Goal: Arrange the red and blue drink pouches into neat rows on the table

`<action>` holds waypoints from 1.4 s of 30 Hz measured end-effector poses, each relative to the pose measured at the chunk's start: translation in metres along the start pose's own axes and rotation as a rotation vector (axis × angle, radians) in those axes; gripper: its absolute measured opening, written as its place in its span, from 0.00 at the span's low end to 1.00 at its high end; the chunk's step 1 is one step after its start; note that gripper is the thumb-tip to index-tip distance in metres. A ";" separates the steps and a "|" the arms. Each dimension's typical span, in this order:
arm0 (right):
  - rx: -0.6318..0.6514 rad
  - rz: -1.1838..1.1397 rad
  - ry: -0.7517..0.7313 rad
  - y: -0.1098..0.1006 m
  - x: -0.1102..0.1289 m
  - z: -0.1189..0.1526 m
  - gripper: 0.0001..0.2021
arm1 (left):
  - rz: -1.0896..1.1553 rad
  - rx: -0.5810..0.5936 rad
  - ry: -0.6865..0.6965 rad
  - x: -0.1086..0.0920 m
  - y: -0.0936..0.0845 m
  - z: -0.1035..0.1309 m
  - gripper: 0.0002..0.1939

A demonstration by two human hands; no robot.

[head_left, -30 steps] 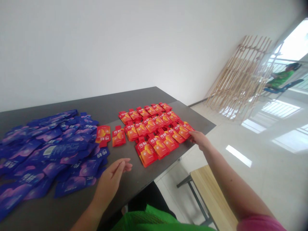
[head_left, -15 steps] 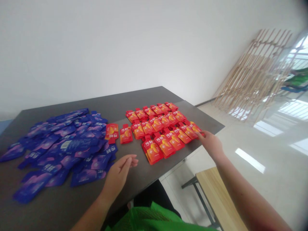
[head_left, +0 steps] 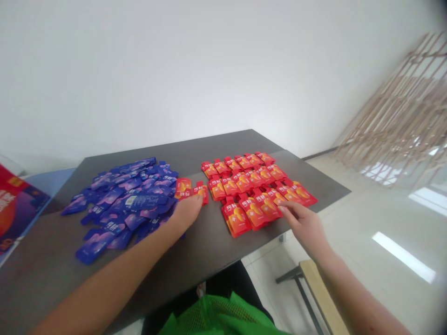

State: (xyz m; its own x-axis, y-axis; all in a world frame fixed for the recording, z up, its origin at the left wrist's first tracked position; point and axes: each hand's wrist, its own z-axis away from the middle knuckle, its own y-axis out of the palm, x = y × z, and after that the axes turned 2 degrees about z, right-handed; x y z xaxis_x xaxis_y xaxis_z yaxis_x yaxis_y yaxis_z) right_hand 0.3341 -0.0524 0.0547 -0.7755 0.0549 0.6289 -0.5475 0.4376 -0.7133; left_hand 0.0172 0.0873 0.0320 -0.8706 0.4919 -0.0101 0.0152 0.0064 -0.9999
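Note:
Red pouches with orange fruit pictures lie in three overlapping rows [head_left: 265,207] on the dark table [head_left: 209,251]. My left hand [head_left: 188,211] reaches across to a single red pouch [head_left: 199,187] left of the rows. Its fingers are closed at that pouch's lower edge, partly hidden by the hand itself. Beside it lies another red pouch [head_left: 183,186], printed upside down to me. My right hand [head_left: 303,223] is at the near edge of the front row, thumb and forefinger pinched at the bottom of a red pouch there.
A loose heap of blue-purple pouches [head_left: 129,200] covers the table's left part. A red and purple printed package [head_left: 17,209] shows at the left edge. A wooden bench [head_left: 321,293] stands close by on the right; wooden lattice [head_left: 401,111] leans against the wall.
My left hand has moved forward from the table's near side to the single red pouch. My right hand has shifted left from the front row's end. The view has turned left.

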 end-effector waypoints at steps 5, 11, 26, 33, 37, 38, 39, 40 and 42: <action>0.287 -0.399 0.103 0.000 0.027 0.034 0.19 | -0.118 -0.266 -0.096 -0.024 -0.045 0.054 0.23; 0.557 -1.035 0.218 0.016 0.078 0.050 0.25 | -0.009 -0.579 0.363 -0.091 -0.071 0.099 0.24; -0.160 -0.705 0.322 -0.059 -0.061 -0.069 0.14 | 0.271 -0.658 0.509 -0.096 -0.014 0.110 0.18; 0.062 -0.324 0.457 -0.062 -0.138 -0.115 0.11 | 0.313 -0.591 0.250 -0.064 0.029 0.099 0.17; 0.137 -0.291 0.429 -0.051 -0.147 -0.113 0.12 | 0.315 -0.568 0.227 -0.059 0.038 0.096 0.17; 0.165 -0.269 0.408 -0.049 -0.148 -0.113 0.12 | 0.313 -0.567 0.235 -0.059 0.039 0.096 0.17; 0.196 -0.232 0.382 -0.048 -0.149 -0.112 0.12 | 0.309 -0.566 0.247 -0.060 0.040 0.095 0.17; 0.216 -0.175 0.353 -0.047 -0.150 -0.112 0.12 | 0.304 -0.564 0.259 -0.060 0.041 0.095 0.17; 0.204 -0.037 0.309 -0.044 -0.151 -0.110 0.13 | 0.292 -0.557 0.280 -0.061 0.043 0.095 0.17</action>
State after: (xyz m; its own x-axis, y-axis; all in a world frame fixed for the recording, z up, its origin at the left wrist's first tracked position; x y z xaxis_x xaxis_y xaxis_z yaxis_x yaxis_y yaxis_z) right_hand 0.5101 0.0187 0.0252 -0.6397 0.3240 0.6969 -0.6490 0.2581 -0.7157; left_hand 0.0241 -0.0246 -0.0112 -0.6340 0.7471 -0.1995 0.5453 0.2490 -0.8004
